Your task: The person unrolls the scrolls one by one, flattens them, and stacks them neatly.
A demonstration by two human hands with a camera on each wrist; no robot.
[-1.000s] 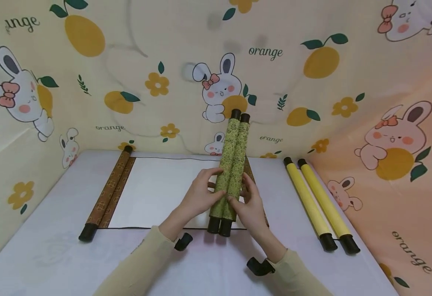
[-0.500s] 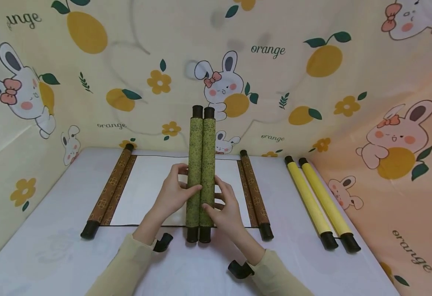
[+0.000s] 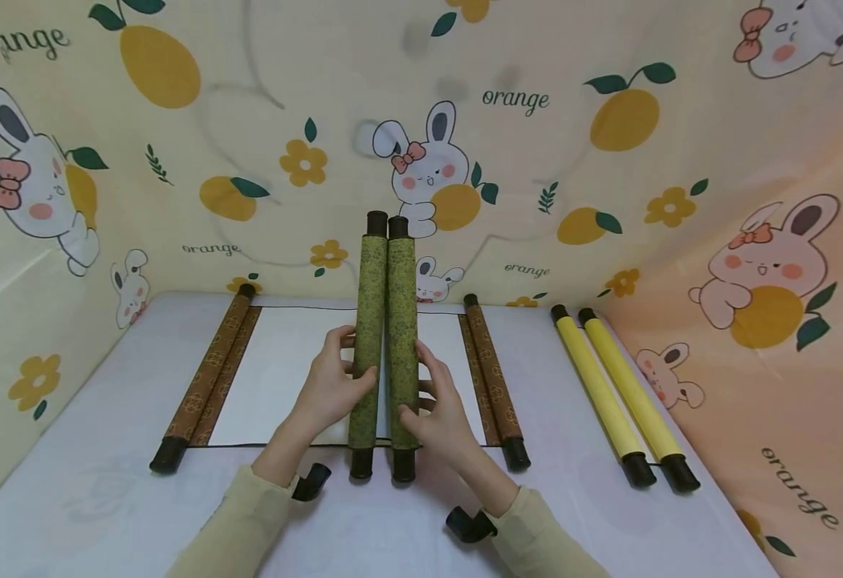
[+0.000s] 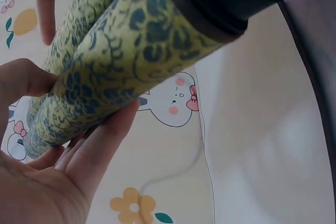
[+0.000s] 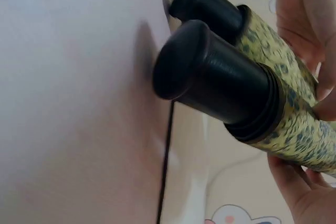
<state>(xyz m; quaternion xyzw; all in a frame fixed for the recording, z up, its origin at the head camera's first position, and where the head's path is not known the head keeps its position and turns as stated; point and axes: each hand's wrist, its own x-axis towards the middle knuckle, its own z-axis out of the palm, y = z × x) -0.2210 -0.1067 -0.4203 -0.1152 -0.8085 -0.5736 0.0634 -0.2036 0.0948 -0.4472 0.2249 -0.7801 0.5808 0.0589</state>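
My hands hold up a green patterned hanging scroll with black knobbed ends, tilted over the table. In the head view my left hand (image 3: 331, 393) grips its left roller (image 3: 368, 321), thumb in front and fingers behind. The right hand (image 3: 441, 405) holds the right roller (image 3: 402, 321) likewise. A narrow gap separates the two rollers. Dark floral print covers the green roller (image 4: 121, 61) in the left wrist view. In the right wrist view the black knob (image 5: 215, 77) is close to the camera, above the table.
Behind the hands lies an unrolled scroll with a white sheet (image 3: 284, 369), a brown left roller (image 3: 208, 377) and a brown right roller (image 3: 495, 385). At the right a yellow scroll (image 3: 605, 385) rests on the white-covered table (image 3: 89, 482). A printed cloth (image 3: 523, 160) rises behind.
The green scroll has moved left from over the brown right roller to the middle, and turned more upright. Its two rollers, side by side earlier, have come slightly apart.
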